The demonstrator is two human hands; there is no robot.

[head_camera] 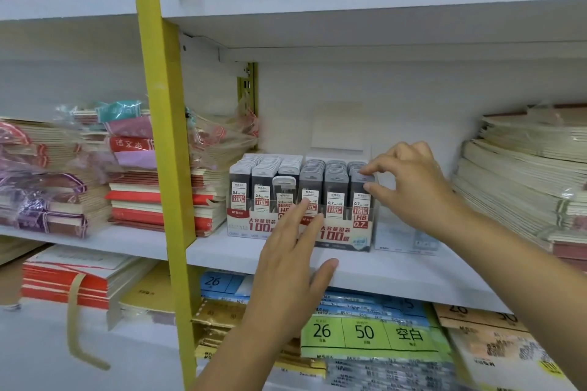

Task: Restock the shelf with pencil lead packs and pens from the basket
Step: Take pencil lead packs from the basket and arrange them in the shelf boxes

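Grey plastic lead pack [360,200], light, stiff, slick: my right hand [413,187] pinches its cap, front of the row under my fingertips. Left hand [292,263] lies flat, fingers straight, against the display box [343,236].

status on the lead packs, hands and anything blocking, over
Right hand pinching rightmost 0.7 lead pack in display box. Left hand open, fingers at box front. Nothing in the way.

I'm looking into a stationery shop. Here white shelf boards [397,268] on a yellow upright post [165,136] carry shrink-wrapped stacks of red-and-cream notebooks [152,200] and printed cardboard display boxes [341,236] full of grey pencil lead packs [313,168]. Green and blue packs of paper [365,336] lie below.
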